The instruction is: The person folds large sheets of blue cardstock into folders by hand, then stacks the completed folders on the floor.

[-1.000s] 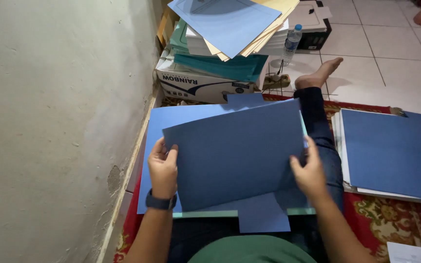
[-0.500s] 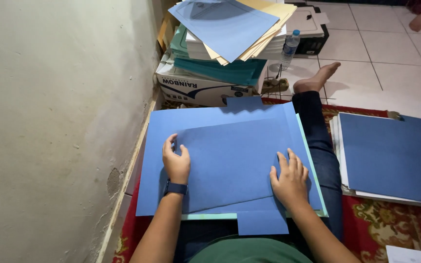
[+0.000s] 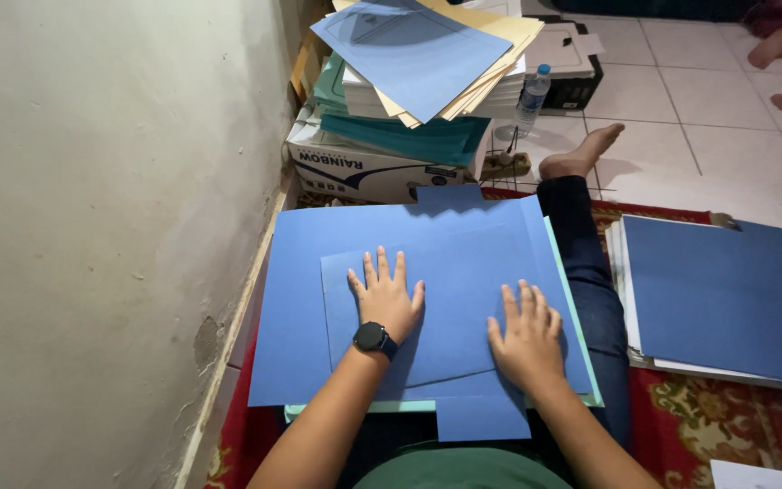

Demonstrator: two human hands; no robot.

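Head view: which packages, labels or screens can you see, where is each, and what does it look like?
White cardboard carton with dark blue swoosh print: against the wall, under the paper stack.
Clear plastic bottle, blue cap, pale label band: upright on the tiles right of the carton.
Black round smartwatch, dark screen: on the left wrist.

A white tiled floor [image 3: 726, 136] fills the far right. On it, at the far left against the wall, stands a white cardboard box [image 3: 364, 167] under stacked paper, with a clear plastic water bottle [image 3: 529, 98] just to its right. Nearer lies a red patterned rug [image 3: 726, 421], bearing a blue-topped pile of card folders [image 3: 726, 299] at right.
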